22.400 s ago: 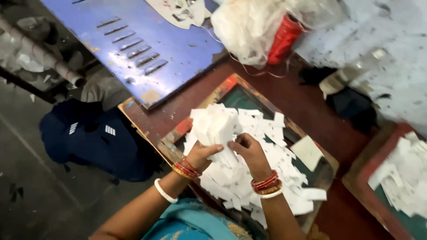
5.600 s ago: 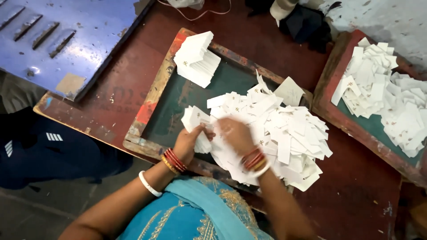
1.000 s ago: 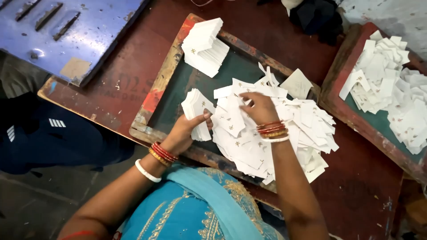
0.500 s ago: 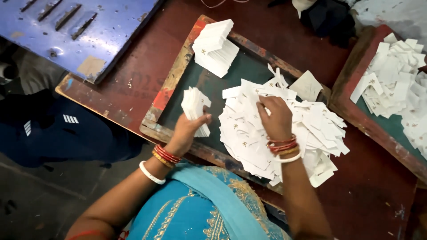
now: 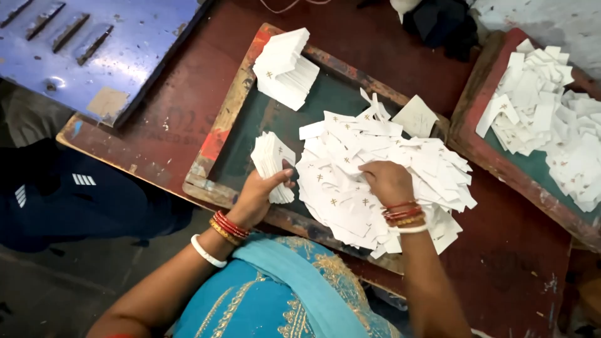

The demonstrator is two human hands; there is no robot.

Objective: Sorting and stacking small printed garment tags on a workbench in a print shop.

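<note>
Nearest the camera, the left hand [image 5: 256,197] holds a small gathered bundle of white paper tags [image 5: 271,164] upright on edge, its grip pinching the bundle between thumb and fingers just over the near rim of the wooden-framed tray [image 5: 219,134]. Just beside it, the right hand [image 5: 388,183] lies palm down on the loose heap of tags [image 5: 382,166], fingers curled into the slips; whether they actually pinch one cannot be told from here.

As a judgement of progress: one squared stack [image 5: 285,66] already sits at the tray's far left corner and the bundle in hand is thin, while the loose heap is much the larger share, so most of the gathering looks still to be done. A second tray [image 5: 476,134] to the right, also full of unsorted white slips [image 5: 551,119], suggests more beyond that.

For room: the dark green floor of the tray between bundle and far stack is bare, giving space to set things down. The heap spills over the tray's near right rim onto the red table [image 5: 519,275], close to the table's near edge, where slips could slide off. The blue metal panel [image 5: 94,50] lies well apart at far left.
</note>
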